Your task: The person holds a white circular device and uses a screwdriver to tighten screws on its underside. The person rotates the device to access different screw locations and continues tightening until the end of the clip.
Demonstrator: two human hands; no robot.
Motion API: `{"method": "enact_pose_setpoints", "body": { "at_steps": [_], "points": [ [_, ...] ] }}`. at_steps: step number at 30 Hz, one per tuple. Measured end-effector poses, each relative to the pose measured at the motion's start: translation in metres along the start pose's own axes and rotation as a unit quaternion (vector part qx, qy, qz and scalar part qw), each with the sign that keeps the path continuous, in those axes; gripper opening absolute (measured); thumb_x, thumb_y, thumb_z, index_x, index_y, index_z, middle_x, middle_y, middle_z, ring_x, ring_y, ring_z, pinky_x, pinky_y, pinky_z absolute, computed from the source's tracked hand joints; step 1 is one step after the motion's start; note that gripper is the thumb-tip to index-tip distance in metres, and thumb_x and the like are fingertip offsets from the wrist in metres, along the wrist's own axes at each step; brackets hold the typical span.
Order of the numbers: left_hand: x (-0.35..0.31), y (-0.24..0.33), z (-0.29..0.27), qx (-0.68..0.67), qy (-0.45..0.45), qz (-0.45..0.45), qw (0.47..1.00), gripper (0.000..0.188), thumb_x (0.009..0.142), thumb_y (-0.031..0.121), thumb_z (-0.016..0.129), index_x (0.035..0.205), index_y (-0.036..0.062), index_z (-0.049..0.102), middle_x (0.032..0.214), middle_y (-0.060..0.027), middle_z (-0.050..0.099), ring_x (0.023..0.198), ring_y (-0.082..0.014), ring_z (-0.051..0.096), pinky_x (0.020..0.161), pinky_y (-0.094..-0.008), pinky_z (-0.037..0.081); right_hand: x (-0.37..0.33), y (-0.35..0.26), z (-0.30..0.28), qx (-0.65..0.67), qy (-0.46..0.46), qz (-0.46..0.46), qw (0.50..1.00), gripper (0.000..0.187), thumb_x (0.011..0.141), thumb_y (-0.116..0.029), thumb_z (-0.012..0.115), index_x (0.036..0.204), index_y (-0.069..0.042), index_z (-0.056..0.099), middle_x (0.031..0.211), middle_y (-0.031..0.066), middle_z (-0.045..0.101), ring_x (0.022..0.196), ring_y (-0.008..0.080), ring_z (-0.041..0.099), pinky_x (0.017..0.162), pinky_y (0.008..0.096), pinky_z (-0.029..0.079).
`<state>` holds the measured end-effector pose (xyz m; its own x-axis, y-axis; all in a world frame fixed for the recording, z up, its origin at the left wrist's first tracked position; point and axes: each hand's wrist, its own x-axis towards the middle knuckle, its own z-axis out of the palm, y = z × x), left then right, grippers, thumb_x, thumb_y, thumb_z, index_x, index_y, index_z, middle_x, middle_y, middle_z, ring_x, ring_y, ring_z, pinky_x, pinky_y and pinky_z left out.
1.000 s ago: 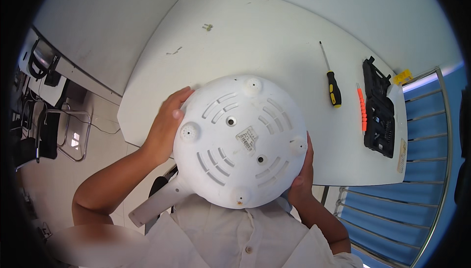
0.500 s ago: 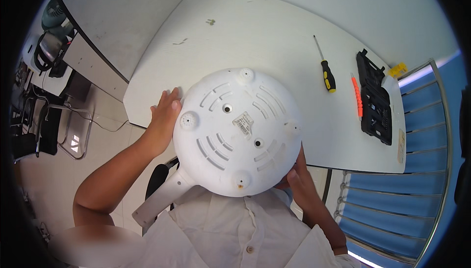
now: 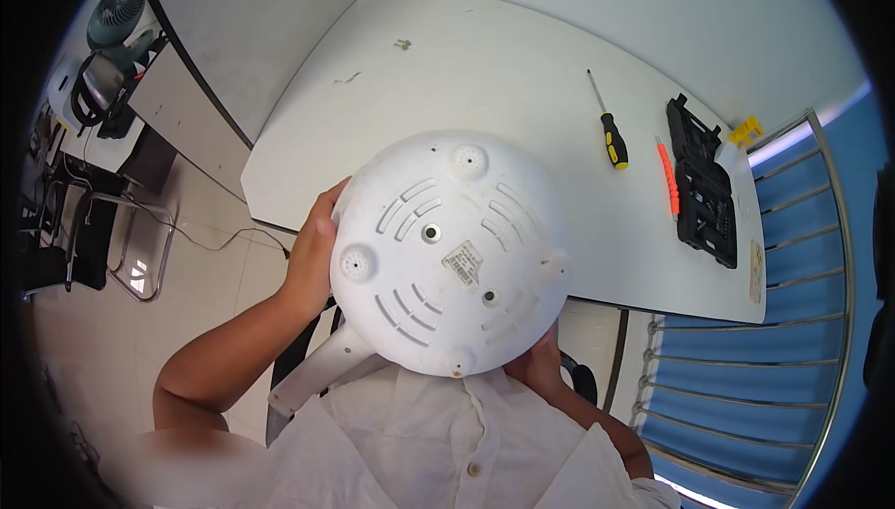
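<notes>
A round white appliance with a long handle, like an electric pot, is held bottom up between my hands, close to my chest. Its underside has curved vent slots, round feet, two dark screw holes and a label. The handle points toward me and to the left. My left hand is closed on the left rim, thumb visible and the other fingers mostly behind the pot. Beneath the lower right rim, my right hand supports the pot, its fingertips hidden.
On the white table lie a black-and-yellow screwdriver, an orange flexible shaft, an open black tool case and small screws. A yellow piece sits near the metal railing. A partition borders the left.
My left hand has gone from spread fingers beside the rim to a grip around it. My right hand has slid inward under the lower rim. The pot's tilt has shifted slightly.
</notes>
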<state>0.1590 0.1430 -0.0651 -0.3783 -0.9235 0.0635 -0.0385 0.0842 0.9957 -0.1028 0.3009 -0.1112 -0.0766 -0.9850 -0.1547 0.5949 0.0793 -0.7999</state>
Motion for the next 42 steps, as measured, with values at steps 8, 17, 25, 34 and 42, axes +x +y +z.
{"method": "enact_pose_setpoints", "body": {
  "at_steps": [8,17,25,34,42],
  "points": [
    [0.019,0.063,0.009,-0.066,0.041,0.119,0.990,0.097,0.084,0.079,0.032,0.136,-0.0023,0.033,0.130,-0.0145,0.048,0.119,-0.0190,0.048,0.101,-0.0340,0.039,0.014,-0.042,-0.003,0.115,-0.020,0.001,0.993,0.063,0.092,-0.038,0.058,0.141,-0.007,0.033,0.134,0.0098,0.049,0.124,0.0275,0.048,0.105,0.0456,0.039],
    [0.027,0.084,0.033,-0.131,0.073,0.147,0.978,0.095,0.083,0.076,0.042,0.136,-0.0019,0.031,0.132,-0.0151,0.043,0.122,-0.0208,0.046,0.102,-0.0339,0.038,0.046,-0.057,-0.006,0.044,-0.002,-0.092,0.995,0.054,0.098,-0.040,0.043,0.141,-0.008,0.035,0.138,0.0111,0.046,0.124,0.0295,0.048,0.103,0.0471,0.042],
    [0.023,0.072,0.039,-0.089,0.107,0.181,0.973,0.097,0.083,0.078,0.037,0.140,0.0008,0.027,0.135,-0.0138,0.044,0.123,-0.0206,0.047,0.103,-0.0342,0.039,0.057,-0.073,0.007,0.170,-0.019,-0.073,0.983,0.052,0.099,-0.038,0.043,0.141,-0.008,0.036,0.138,0.0114,0.047,0.124,0.0281,0.049,0.102,0.0460,0.043],
    [0.006,0.090,0.053,-0.139,0.103,0.232,0.957,0.108,0.077,0.080,0.048,0.142,-0.0025,0.021,0.135,-0.0188,0.037,0.126,-0.0250,0.041,0.106,-0.0388,0.034,0.058,-0.080,0.008,0.175,-0.059,-0.085,0.979,0.049,0.099,-0.036,0.040,0.139,-0.007,0.038,0.136,0.0115,0.049,0.123,0.0284,0.050,0.102,0.0455,0.043],
    [0.003,0.091,0.049,-0.164,0.099,0.239,0.952,0.110,0.076,0.080,0.049,0.143,-0.0010,0.019,0.141,-0.0192,0.035,0.130,-0.0263,0.039,0.107,-0.0409,0.035,0.059,-0.080,0.008,0.178,-0.086,-0.094,0.976,0.048,0.099,-0.034,0.038,0.138,-0.006,0.040,0.135,0.0116,0.050,0.122,0.0287,0.051,0.102,0.0450,0.043]
  ]
}}
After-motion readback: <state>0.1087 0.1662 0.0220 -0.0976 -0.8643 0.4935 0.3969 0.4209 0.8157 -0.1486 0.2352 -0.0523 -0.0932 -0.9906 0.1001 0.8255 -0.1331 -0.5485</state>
